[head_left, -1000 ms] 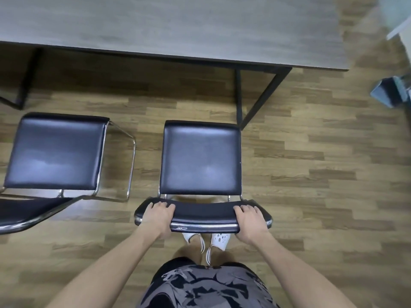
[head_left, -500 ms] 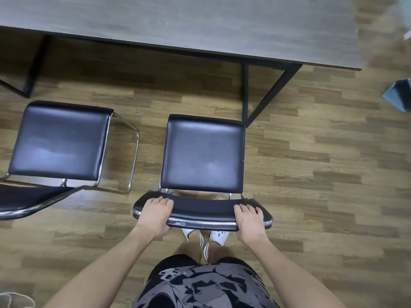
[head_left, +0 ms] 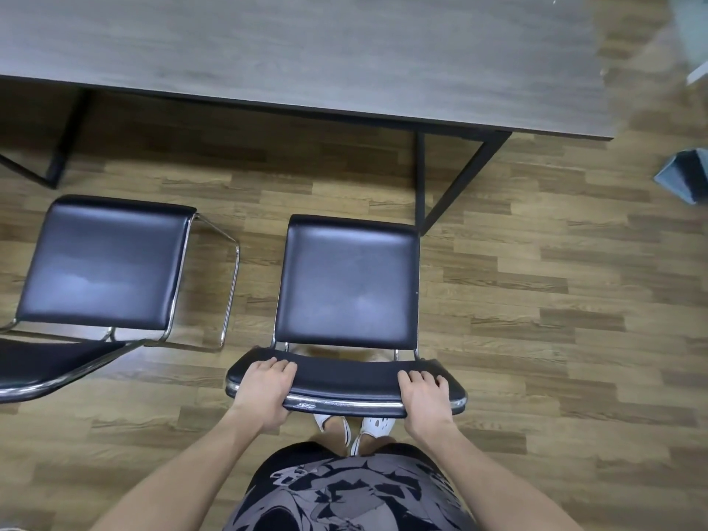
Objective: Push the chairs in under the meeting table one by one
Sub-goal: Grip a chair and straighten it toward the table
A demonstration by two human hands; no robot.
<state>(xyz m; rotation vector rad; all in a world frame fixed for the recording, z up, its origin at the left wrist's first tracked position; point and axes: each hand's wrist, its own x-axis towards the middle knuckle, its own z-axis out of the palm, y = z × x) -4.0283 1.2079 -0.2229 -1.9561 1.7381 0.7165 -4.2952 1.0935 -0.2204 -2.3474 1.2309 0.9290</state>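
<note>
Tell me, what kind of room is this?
Most likely an office meeting room. A long grey table stands on a wood-look floor, and two matching black chairs with shiny metal frames face it: the middle chair, held by the left hand and right hand, and the side chair.

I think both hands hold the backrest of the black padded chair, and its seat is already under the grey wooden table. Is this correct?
Not quite. The head view shows the left hand and right hand holding the backrest of the black padded chair, but its seat stands short of the grey wooden table, with floor between.
</note>
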